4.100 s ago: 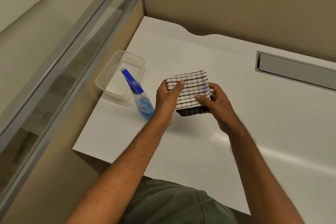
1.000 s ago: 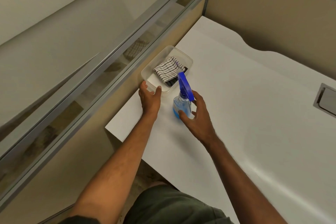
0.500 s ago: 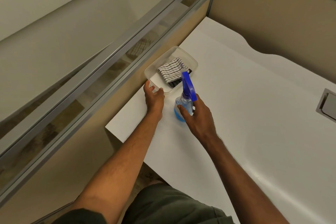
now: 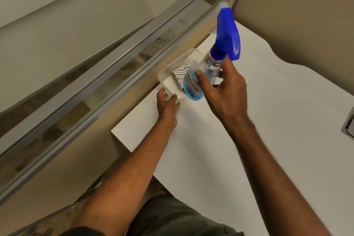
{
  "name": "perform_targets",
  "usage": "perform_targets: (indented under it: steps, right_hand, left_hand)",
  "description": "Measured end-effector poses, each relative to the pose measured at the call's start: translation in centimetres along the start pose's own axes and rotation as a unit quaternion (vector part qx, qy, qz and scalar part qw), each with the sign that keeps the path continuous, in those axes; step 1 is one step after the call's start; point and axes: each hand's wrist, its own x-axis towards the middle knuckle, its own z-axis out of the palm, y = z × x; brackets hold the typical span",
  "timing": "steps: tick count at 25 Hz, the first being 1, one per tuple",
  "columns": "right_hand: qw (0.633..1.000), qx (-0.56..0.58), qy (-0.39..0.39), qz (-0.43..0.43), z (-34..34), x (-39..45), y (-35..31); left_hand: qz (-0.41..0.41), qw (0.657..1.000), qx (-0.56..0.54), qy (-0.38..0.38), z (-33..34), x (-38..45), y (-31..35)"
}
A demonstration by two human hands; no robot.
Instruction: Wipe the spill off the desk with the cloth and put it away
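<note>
The right hand (image 4: 224, 92) is wrapped round the body of the spray bottle (image 4: 203, 74), thumb across the front and fingers behind, holding it off the desk (image 4: 258, 120) with the blue trigger head tipped toward twelve o'clock. The left hand (image 4: 168, 103) pinches the near corner of the clear tub (image 4: 166, 74), thumb on the rim and fingers on the outer wall, steadying it. The cloth (image 4: 182, 74) lies folded inside the tub, at about ten o'clock from the bottle's base, and partly hidden behind it.

The step looks like stowing the bottle with the cloth. To do it well, keep the left hand bracing the tub, since it looks light and sits right at the desk's left edge against the partition (image 4: 95, 74). Lower the bottle base first into the free floor toward seven o'clock of the cloth, or lay it on its side if the head stands too tall. Keep fingers off the trigger, and let go only once the base is settled.

The desk is white, smooth and faintly glossy, so the tub could slide. No spill shows on it. A metal-framed hatch (image 4: 347, 126) sits at three o'clock. Tan panels wall the desk at twelve and nine o'clock, and the left one carries a glazed strip in a grey frame.
</note>
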Motion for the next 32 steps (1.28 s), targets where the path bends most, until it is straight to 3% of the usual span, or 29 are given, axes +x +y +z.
perform_targets:
  steps: [6,15,26,32]
  right_hand:
    - [0.997,0.042,-0.066,0.001,5.3,3.2,-0.5]
    - [0.983,0.009,-0.178,0.034,10.4,3.8,3.0]
    - [0.979,0.018,-0.193,0.063,11.6,3.2,4.2]
    - [0.979,0.049,-0.190,0.061,9.8,2.9,3.9]
  left_hand:
    - [0.011,1.000,-0.011,0.008,0.3,-0.6,-0.1]
    - [0.016,1.000,0.014,0.014,0.3,-0.2,-0.1]
    - [0.037,0.999,0.010,-0.003,0.3,-0.5,0.0]
    - [0.061,0.994,0.089,0.003,0.3,-0.8,-0.1]
